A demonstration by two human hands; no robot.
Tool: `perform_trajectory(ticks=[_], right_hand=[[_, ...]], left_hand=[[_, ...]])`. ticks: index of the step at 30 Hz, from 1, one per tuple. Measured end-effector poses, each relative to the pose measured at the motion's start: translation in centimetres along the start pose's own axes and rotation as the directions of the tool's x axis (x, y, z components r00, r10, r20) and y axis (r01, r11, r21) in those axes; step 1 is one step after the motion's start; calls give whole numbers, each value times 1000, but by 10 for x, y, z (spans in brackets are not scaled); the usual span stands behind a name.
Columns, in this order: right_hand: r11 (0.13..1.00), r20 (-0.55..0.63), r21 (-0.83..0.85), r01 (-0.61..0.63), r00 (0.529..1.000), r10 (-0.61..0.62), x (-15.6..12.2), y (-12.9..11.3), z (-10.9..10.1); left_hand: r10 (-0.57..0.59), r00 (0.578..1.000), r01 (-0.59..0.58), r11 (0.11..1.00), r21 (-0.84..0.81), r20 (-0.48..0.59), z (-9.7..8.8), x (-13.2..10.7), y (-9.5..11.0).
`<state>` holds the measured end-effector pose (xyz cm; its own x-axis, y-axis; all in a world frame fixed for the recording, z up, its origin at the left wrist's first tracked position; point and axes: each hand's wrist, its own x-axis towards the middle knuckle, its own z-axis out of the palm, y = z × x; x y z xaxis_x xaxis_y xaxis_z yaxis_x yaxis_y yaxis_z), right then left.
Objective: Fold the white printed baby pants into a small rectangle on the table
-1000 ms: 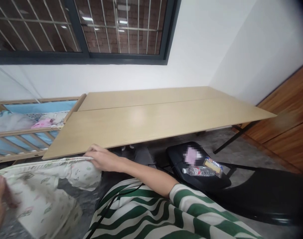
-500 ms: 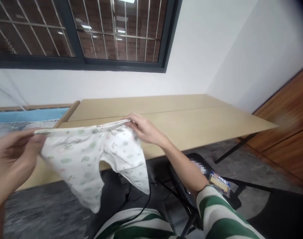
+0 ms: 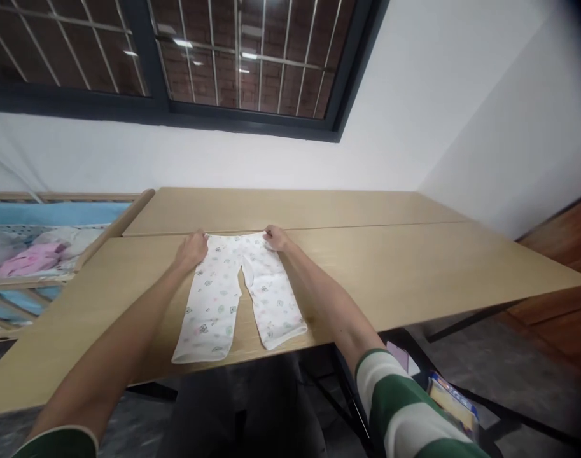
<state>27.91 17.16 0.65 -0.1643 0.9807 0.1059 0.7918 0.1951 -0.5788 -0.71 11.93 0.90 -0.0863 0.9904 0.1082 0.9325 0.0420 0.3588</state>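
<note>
A small pair of white pants [image 3: 218, 292] with a green and grey print lies flat on the wooden table [image 3: 366, 273]. Its waistband points away from me, and both legs spread toward the near edge. At the left end of the waistband, my left hand [image 3: 193, 249] is closed on the cloth. My right hand [image 3: 275, 238] pinches the opposite waistband corner. The waistband runs nearly straight between the two hands, while the right leg's hem is slightly turned near the table edge.
To the left stands a wooden crib [image 3: 123, 232] with blue lining and a pink cloth [image 3: 35, 257] inside. Below the table at right, a packaged item [image 3: 455, 404] rests on a dark chair. A barred window [image 3: 247, 57] is in the wall behind.
The pants were held up in the air near me at the left. Both hands have moved forward and lowered them flat onto the table, keeping hold of the waistband.
</note>
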Motion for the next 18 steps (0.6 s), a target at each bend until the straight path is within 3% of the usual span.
perform_trajectory(ticks=[4,7,10,12,14,18], right_hand=[[997,-17,59,-58,998,59,15,16,17],[987,0,124,-103,995,104,23,25,22],[968,42,202,-147,989,141,31,32,21],[952,76,256,-168,985,153,35,35,16],[935,114,304,-181,982,153,37,35,8],[909,155,375,-181,979,131,35,32,-6]], left_hand=[[-16,1000,16,999,44,2,12,9,6],[-7,1000,8,997,73,-14,6,5,16],[55,998,-51,994,100,-41,-8,-11,40],[161,987,-159,982,103,-12,-16,-35,66],[299,951,-305,949,75,82,-19,-75,98],[488,814,-506,862,-29,314,-7,-181,154]])
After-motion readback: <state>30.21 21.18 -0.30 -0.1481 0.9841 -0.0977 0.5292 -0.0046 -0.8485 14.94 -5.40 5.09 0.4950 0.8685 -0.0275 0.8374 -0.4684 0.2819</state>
